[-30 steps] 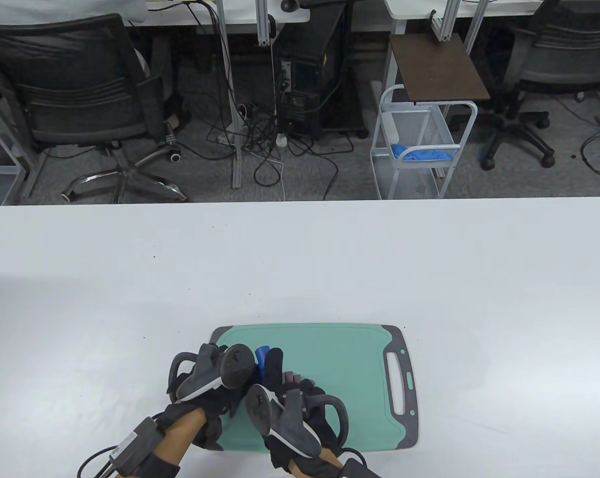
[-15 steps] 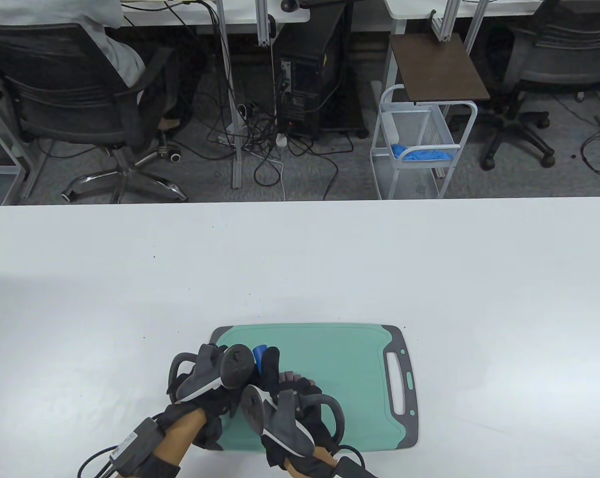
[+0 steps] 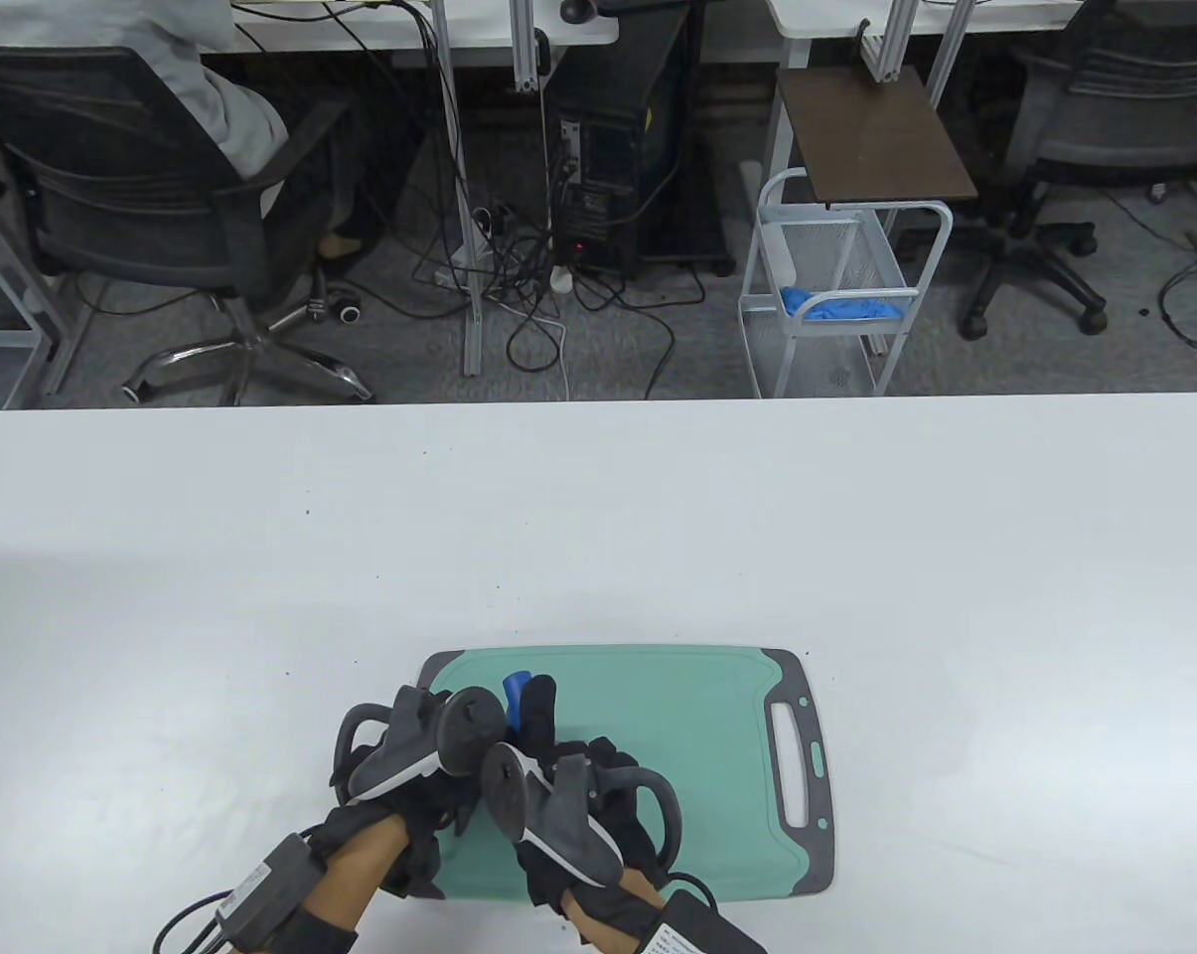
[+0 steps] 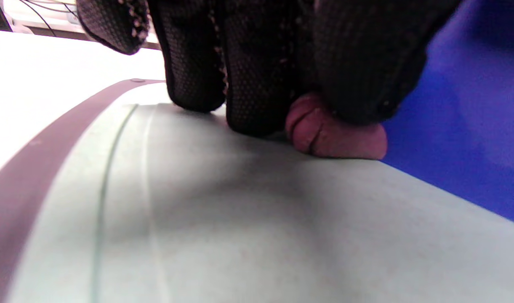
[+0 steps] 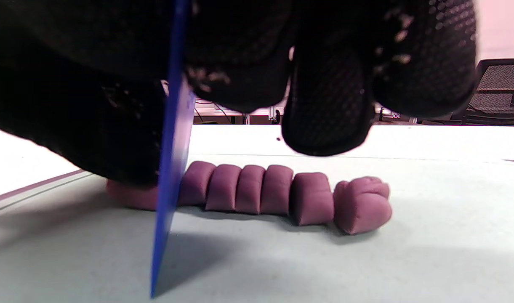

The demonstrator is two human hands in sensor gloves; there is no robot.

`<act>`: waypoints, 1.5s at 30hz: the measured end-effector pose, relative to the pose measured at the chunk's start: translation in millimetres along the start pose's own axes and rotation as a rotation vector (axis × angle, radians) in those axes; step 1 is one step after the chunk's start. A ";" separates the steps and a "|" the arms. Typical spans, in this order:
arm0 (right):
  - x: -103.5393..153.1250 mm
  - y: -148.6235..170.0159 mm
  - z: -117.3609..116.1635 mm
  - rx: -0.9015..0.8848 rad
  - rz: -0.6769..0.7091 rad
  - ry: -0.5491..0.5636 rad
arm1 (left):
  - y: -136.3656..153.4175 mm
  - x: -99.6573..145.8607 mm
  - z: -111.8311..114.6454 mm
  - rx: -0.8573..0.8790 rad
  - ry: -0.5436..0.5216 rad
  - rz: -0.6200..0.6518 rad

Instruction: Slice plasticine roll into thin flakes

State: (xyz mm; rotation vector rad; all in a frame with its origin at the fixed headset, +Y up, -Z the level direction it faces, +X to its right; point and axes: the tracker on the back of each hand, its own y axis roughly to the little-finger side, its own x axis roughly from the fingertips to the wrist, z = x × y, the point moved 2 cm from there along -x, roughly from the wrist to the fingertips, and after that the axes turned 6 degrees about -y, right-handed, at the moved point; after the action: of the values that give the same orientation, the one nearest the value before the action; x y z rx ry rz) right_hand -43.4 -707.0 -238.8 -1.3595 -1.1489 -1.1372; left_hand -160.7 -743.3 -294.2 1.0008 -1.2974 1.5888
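Note:
A purple plasticine roll (image 5: pixel 132 195) lies on the green cutting board (image 3: pixel 697 706), with several cut slices (image 5: pixel 278 191) lined up to its right in the right wrist view. My left hand (image 3: pixel 429 740) presses its fingertips (image 4: pixel 235 105) down on the uncut end of the roll (image 4: pixel 336 134). My right hand (image 3: pixel 578 785) grips a thin blue blade (image 5: pixel 172 168) that stands upright at the roll, its tip near the board. The blade also shows in the table view (image 3: pixel 515 688) and in the left wrist view (image 4: pixel 463 126). In the table view the hands hide the roll.
The board's dark handle end (image 3: pixel 802 755) lies to the right. The white table (image 3: pixel 658 517) stretches beyond the board. Office chairs (image 3: pixel 151 199), cables and a white wire cart (image 3: pixel 836 288) stand past the far edge.
My right hand with the blue blade has shifted left, closer to my left hand. The left hand has stayed in place on the roll.

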 end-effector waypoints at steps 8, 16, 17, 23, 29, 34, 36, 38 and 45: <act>0.5 7.7 -1.1 -0.047 0.005 0.003 | 3.3 1.1 -1.2 0.007 0.027 -0.009; 3.7 14.7 1.9 -0.101 -0.002 -0.017 | 3.6 1.5 -2.5 -0.029 -0.003 -0.019; 5.0 15.0 4.0 -0.106 -0.004 -0.014 | 4.2 1.8 -3.3 -0.047 -0.010 -0.024; 12.6 17.4 18.5 -0.146 -0.013 0.017 | 7.9 1.5 -3.3 -0.035 0.000 -0.033; 17.2 16.2 22.3 -0.157 -0.019 0.018 | 7.5 1.1 -3.1 -0.038 -0.006 -0.025; 18.3 12.6 19.9 -0.156 -0.020 0.006 | 7.6 0.9 -2.9 -0.032 -0.006 -0.023; 18.7 11.6 19.5 -0.153 -0.022 0.006 | 7.7 0.8 -2.9 -0.032 -0.007 -0.022; 18.8 10.3 18.7 -0.146 -0.022 0.008 | 7.8 0.7 -2.7 -0.030 -0.006 -0.022; 16.9 7.8 14.5 -0.131 -0.027 0.007 | 7.5 0.7 -2.4 -0.030 -0.007 -0.022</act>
State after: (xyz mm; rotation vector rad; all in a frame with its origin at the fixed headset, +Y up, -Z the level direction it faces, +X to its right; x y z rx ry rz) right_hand -32.9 -691.9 -224.0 -1.4416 -1.1071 -1.2544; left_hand -168.2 -741.7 -296.3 0.9995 -1.3066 1.5469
